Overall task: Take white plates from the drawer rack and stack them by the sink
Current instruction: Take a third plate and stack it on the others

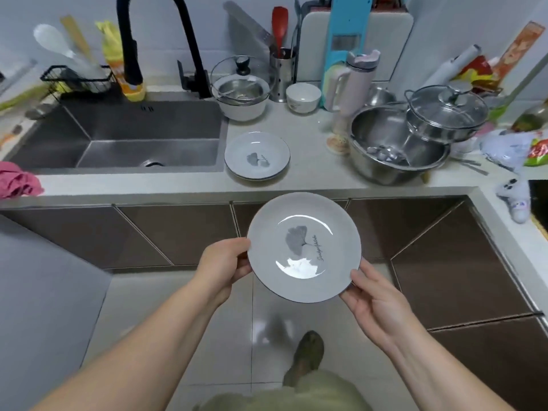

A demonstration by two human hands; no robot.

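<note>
You hold one plate (304,247) by its rim, left hand (225,264) and right hand (375,295) both clamped on it, near the counter (311,179). A stack (257,155) (at least two plates) already sits right of the sink (124,137); this one is not yet added.

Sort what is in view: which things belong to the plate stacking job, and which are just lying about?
Job:
held plate
left hand
right hand
plate stack by the sink

Lying about:
steel basin
lidded pot
white bowl
tumbler
tap
pink cloth
</note>
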